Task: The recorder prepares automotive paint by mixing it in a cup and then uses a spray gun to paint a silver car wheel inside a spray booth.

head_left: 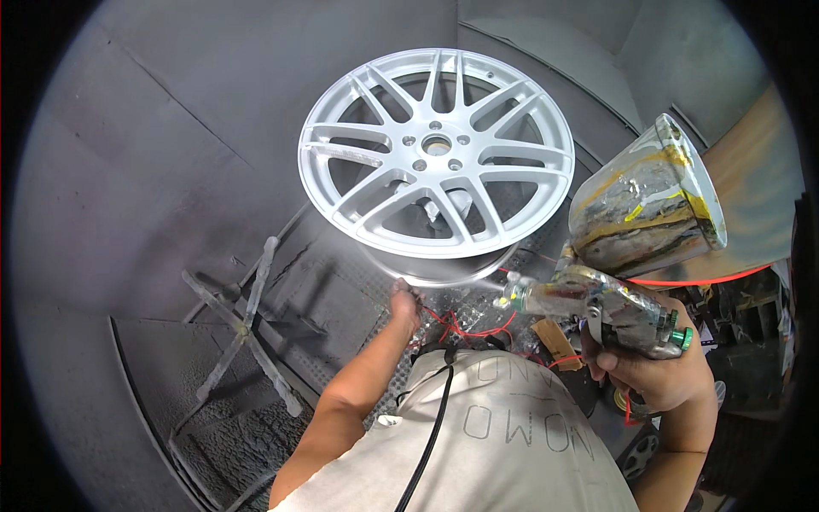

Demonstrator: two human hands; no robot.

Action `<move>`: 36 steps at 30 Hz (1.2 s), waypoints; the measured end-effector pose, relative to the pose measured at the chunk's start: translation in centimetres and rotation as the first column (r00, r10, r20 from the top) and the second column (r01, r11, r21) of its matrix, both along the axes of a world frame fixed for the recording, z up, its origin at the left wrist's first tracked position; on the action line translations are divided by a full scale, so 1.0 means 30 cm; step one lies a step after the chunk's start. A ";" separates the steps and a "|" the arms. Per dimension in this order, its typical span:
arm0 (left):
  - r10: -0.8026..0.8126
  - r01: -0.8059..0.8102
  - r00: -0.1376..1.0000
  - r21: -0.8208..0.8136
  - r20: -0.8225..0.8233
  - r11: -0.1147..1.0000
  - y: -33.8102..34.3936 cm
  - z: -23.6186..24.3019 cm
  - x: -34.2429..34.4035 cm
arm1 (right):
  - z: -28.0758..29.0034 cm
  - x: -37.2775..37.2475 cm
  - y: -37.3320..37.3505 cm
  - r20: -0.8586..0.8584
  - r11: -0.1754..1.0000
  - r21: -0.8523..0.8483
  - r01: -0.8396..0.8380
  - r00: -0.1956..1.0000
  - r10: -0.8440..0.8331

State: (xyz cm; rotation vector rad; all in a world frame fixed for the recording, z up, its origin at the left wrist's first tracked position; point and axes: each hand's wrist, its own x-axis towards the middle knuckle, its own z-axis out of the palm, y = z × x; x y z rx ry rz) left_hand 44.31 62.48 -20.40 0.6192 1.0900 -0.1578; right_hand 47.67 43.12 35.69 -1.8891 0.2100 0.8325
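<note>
A wheel rim (pixel 465 183), silver-white with paired spokes, lies face up in front of me, tilted slightly my way. My left hand (pixel 406 307) is at the near lower edge of its barrel, fingers curled in against that edge; the fingertips are partly hidden. In my right hand (pixel 661 371) is a paint-spattered spray gun (pixel 597 307), its nozzle pointing left just below the rim's near right side. A faint pale streak shows in front of the nozzle. On top of the gun sits a tilted paint cup (pixel 640 200), streaked grey, yellow and white.
A cross-shaped, paint-crusted stand (pixel 243 328) is at the left. Grey booth walls (pixel 171 111) surround the far and left sides. A red hose (pixel 461 328) winds beneath the rim near a piece of cardboard (pixel 556 343). Cluttered shelves (pixel 759 328) stand at the right.
</note>
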 end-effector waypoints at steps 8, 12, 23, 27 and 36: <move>-0.396 0.413 0.905 -0.104 0.154 0.905 -0.070 0.062 0.039 | -0.061 0.179 -0.045 0.176 0.989 -0.147 0.021 0.984 0.005; -0.269 0.280 0.959 -0.162 0.090 0.946 -0.007 0.010 0.124 | -0.056 0.248 -0.075 0.283 0.991 -0.134 0.023 0.959 0.016; -0.051 0.056 0.998 0.117 -0.043 0.991 0.046 -0.002 0.257 | -0.014 0.309 -0.089 -0.011 0.999 -0.020 0.032 0.999 -0.032; -0.076 0.075 0.996 0.025 0.054 0.997 -0.067 0.036 0.254 | -0.044 0.333 -0.113 -0.004 0.999 -0.008 0.048 0.999 -0.048; -0.267 0.268 0.963 -0.129 0.027 0.955 -0.063 0.021 0.336 | -0.097 0.485 -0.178 0.208 0.990 -0.140 0.017 0.978 0.012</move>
